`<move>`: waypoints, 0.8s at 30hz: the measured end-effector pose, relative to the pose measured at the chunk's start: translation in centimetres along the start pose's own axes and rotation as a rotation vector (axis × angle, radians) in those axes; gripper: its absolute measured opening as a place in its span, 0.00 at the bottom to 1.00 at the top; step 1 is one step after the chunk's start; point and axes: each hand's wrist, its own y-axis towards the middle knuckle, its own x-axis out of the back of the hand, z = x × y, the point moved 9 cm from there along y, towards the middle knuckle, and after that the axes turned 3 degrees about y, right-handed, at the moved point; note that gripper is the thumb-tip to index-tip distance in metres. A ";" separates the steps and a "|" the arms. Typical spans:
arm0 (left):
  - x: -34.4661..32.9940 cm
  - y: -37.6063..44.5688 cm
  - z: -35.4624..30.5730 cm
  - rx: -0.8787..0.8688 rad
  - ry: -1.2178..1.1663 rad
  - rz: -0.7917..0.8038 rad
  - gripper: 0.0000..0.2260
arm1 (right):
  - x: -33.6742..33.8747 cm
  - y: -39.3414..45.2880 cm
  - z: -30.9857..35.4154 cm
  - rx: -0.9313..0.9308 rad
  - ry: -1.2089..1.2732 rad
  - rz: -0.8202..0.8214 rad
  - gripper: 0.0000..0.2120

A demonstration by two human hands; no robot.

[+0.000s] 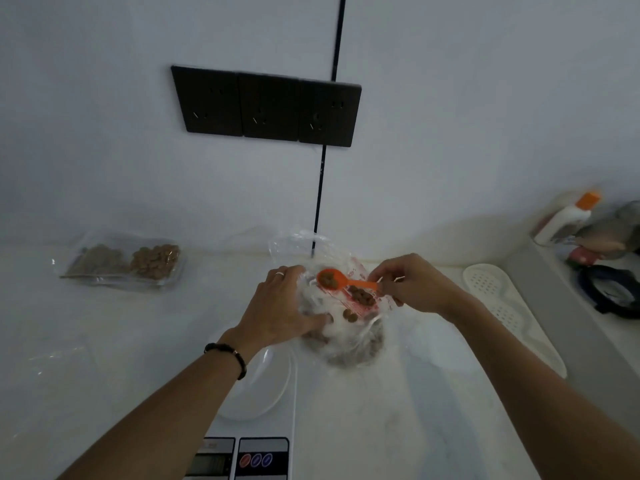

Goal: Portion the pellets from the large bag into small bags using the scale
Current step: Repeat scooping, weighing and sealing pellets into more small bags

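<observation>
Presently a load of pellets (329, 279) is carried in the bowl of an orange scoop (341, 282), whose handle is pinched by the right hand (414, 284) at about three o'clock from the bowl. Beneath the scoop lies the large bag (343, 327), clear and crumpled, at the middle of the worktop (398, 427); its plastic is gripped at the nine o'clock side by the left hand (282, 306). More pellets are seen inside the bag. At seven o'clock from the bag the scale (256, 407) stands with a white dish on its platform, and no small bag can be made out on it. Filled small bags (124, 261) lie well apart at ten o'clock.

A spill is judged the main risk: the scoop looks heaped, and a tilt of the handle on the way across would scatter pellets over the worktop. The limp mouth of the bag could also be snagged, should the left hand's hold slacken.
</observation>
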 end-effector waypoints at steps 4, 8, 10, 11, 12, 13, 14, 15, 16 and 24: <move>1.3 -0.1 0.3 0.016 -0.075 -0.063 0.43 | -1.2 -0.5 5.4 0.149 -0.366 -0.032 0.14; 2.0 -0.4 0.3 0.005 -0.164 -0.074 0.43 | -3.2 -0.8 7.8 0.217 -0.557 -0.020 0.15; 2.2 -0.5 0.3 0.000 -0.173 -0.072 0.44 | -4.3 -0.8 8.3 0.238 -0.573 0.031 0.15; 2.3 -0.5 0.3 0.000 -0.172 -0.066 0.45 | -4.5 -1.0 8.6 0.252 -0.583 0.041 0.15; 2.4 -0.4 0.3 0.002 -0.172 -0.058 0.45 | -4.5 -1.2 9.0 0.274 -0.606 0.029 0.14; 2.5 -0.4 0.3 0.002 -0.175 -0.055 0.46 | -4.1 -1.4 9.4 0.305 -0.636 -0.004 0.14; 2.6 -0.4 0.4 0.003 -0.179 -0.050 0.46 | -3.7 -1.6 9.7 0.338 -0.664 -0.044 0.14; 2.7 -0.3 0.5 0.000 -0.185 -0.043 0.46 | -3.3 -1.9 10.0 0.370 -0.683 -0.074 0.14; 2.7 -0.3 0.5 0.003 -0.189 -0.030 0.46 | -3.1 -2.1 10.1 0.393 -0.689 -0.082 0.14; 1.8 -0.3 1.1 0.036 -0.081 0.045 0.50 | -0.7 -1.9 7.3 0.302 -0.518 -0.171 0.13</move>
